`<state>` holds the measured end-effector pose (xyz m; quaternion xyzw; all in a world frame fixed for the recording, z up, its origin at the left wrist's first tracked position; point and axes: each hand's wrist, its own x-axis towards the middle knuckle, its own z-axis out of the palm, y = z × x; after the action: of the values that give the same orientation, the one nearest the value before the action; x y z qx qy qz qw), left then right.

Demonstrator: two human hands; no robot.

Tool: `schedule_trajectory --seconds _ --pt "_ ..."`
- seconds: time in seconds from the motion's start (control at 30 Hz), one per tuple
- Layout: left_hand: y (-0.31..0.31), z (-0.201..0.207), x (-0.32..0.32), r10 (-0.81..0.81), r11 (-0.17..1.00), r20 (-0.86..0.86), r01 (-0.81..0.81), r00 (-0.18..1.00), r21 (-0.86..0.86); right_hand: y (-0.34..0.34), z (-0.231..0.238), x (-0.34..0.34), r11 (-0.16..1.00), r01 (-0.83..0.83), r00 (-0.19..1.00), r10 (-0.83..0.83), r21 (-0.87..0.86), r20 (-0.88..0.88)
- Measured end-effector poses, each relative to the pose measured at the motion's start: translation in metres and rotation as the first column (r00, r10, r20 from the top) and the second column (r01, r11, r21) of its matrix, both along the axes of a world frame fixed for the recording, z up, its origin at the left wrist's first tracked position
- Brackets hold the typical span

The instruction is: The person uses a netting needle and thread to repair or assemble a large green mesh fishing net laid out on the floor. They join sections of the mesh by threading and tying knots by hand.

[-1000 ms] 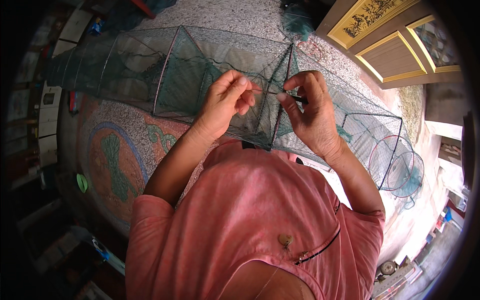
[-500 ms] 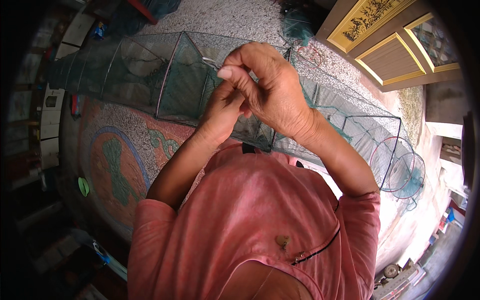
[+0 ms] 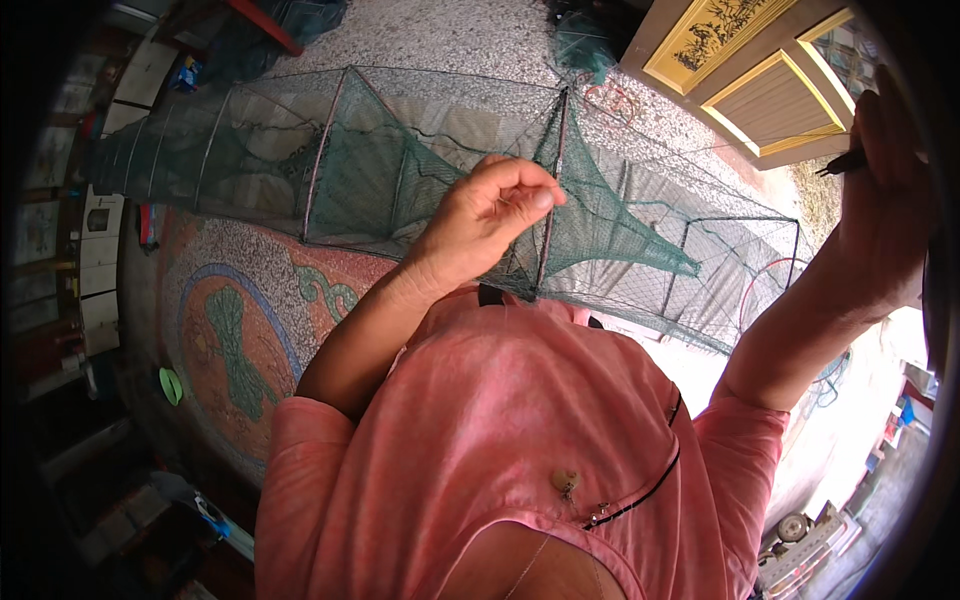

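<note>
A long green fishing net trap, stretched over square rod frames, lies across in front of me. My left hand is closed in a pinch, thumb and forefinger at the netting beside a middle upright rod. Just what the fingertips grip there is partly hidden. Out at the far right, my right hand is raised and closed around a small dark netting needle, whose forked end sticks out toward the left. A green mesh funnel narrows to the right inside the trap.
The trap rests on a pebbled floor with a coloured mosaic at left. A brown and yellow door panel stands far right. More dark netting lies at the back. A green oval object is at left.
My right hand has swung from beside my left hand out to the far right with the needle. My left hand has shifted slightly right, by the rod. The mesh funnel now shows clearly.
</note>
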<state>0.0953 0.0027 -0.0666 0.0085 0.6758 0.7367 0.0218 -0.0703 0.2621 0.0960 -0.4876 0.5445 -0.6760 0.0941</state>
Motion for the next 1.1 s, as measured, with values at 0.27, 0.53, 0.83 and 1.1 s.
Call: schedule_trajectory --seconds 0.27,0.53,0.83,1.1 --pt "-0.027 0.011 -0.018 0.099 0.959 0.136 -0.131 0.986 0.251 -0.075 -0.081 0.073 0.658 0.574 0.752 -0.187 0.488 -0.632" --pt "-0.022 0.004 -0.018 0.059 0.998 0.054 -0.06 0.997 0.033 -0.081 -0.115 0.077 0.542 0.638 0.734 -0.212 0.547 -0.645" --pt "-0.018 -0.002 -0.013 0.098 0.979 0.005 -0.095 0.995 -0.179 -0.088 -0.118 0.081 0.524 0.66 0.723 -0.247 0.539 -0.645" --pt "-0.021 -0.007 -0.015 0.18 0.976 0.059 -0.17 0.982 -0.135 -0.103 -0.143 0.087 0.692 0.467 0.88 -0.425 0.55 -0.213"
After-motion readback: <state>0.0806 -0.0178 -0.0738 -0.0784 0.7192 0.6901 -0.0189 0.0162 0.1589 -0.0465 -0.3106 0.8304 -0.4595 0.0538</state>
